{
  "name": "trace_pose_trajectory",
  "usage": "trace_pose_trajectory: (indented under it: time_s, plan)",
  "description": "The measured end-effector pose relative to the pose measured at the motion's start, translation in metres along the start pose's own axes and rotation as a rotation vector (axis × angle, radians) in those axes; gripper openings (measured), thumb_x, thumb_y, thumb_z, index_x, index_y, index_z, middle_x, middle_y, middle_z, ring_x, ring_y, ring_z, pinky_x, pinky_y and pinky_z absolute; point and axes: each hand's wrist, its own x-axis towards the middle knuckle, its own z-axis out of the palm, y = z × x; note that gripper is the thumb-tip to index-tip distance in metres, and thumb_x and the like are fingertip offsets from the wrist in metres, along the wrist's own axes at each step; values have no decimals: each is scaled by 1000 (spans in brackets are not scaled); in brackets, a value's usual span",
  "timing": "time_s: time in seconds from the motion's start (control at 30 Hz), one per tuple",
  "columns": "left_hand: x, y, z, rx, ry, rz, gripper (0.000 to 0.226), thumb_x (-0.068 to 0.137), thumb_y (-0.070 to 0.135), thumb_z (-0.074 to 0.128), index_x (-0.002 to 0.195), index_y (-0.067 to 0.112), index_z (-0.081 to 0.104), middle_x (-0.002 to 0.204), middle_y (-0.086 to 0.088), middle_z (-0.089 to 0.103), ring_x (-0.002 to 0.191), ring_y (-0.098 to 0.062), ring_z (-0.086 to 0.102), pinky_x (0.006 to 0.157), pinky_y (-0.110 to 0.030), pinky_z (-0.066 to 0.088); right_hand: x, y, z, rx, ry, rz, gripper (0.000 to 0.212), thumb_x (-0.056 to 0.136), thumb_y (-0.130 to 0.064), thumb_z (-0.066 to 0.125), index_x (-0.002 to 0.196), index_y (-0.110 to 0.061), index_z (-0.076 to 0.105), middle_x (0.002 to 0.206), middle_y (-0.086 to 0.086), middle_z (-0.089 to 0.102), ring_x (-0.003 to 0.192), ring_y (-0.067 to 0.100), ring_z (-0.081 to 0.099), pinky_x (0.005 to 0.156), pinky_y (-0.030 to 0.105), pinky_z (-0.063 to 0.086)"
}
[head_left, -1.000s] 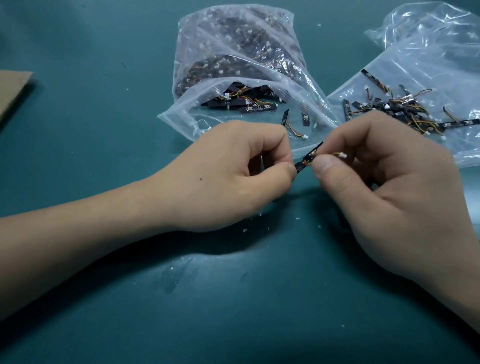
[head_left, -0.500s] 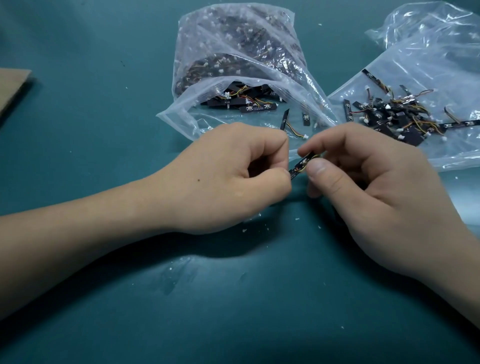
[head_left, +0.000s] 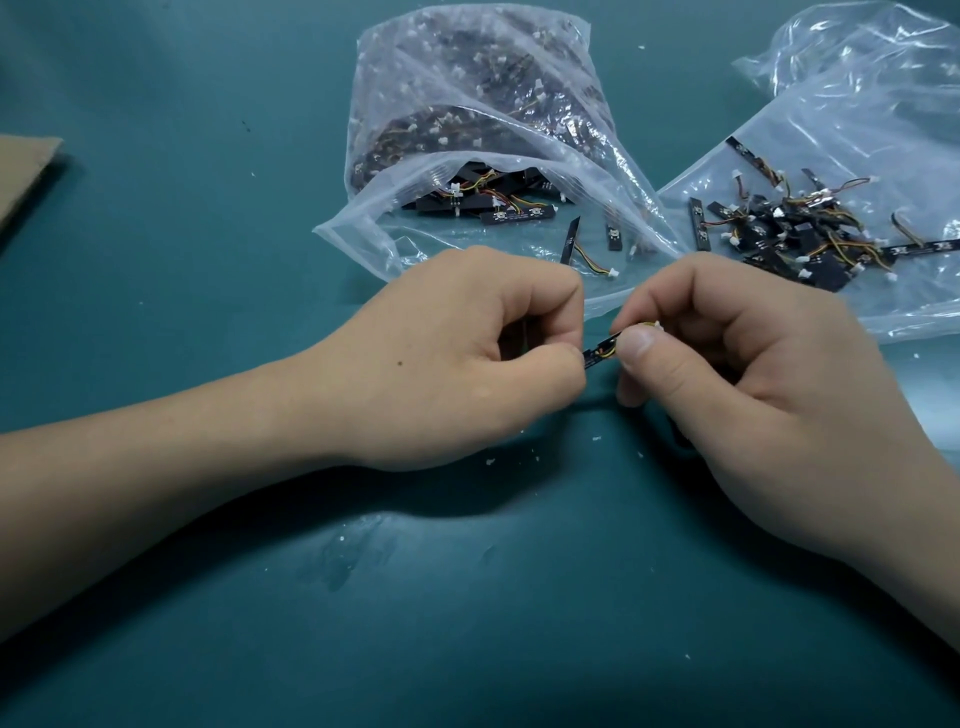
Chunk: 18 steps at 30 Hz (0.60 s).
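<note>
A small black circuit strip (head_left: 599, 353) with thin coloured wires is held between both hands above the green table. My left hand (head_left: 467, 358) pinches its lower left end between thumb and curled fingers. My right hand (head_left: 737, 374) pinches the wired end, thumb on top, and a white connector tip (head_left: 655, 326) peeks out by the forefinger. Most of the strip is hidden by the fingers.
A clear plastic bag (head_left: 467, 130) full of the same black strips lies open behind my hands, with two loose strips (head_left: 571, 239) at its mouth. A second flat bag (head_left: 852, 156) at the right carries a pile of wired strips (head_left: 795, 234). Cardboard (head_left: 23, 171) lies at the left edge.
My right hand has shifted its pinch along the strip, closer to my left hand and a little lower. Less of the strip shows between the fingers than a second ago.
</note>
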Motion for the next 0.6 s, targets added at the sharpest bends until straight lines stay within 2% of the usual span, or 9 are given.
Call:
trace_pose_trajectory:
  time_s: [0.17,0.6]
  plan:
    - [0,0,0,8,1,3,16,84,23,58,69,19,54,59,3,53,56,-13,47,56,-26,39,-1,0,1,24,-4,0,7,95,-28,60,89,-30,62,72,-6,71,52,16,53,49,17,40]
    - [0,-2,0,-15,7,2,15,85,21,58,70,19,56,62,3,57,57,-11,49,57,-23,41,-1,0,1,11,9,2,7,97,-29,60,91,-30,62,72,-9,72,52,12,56,51,12,38]
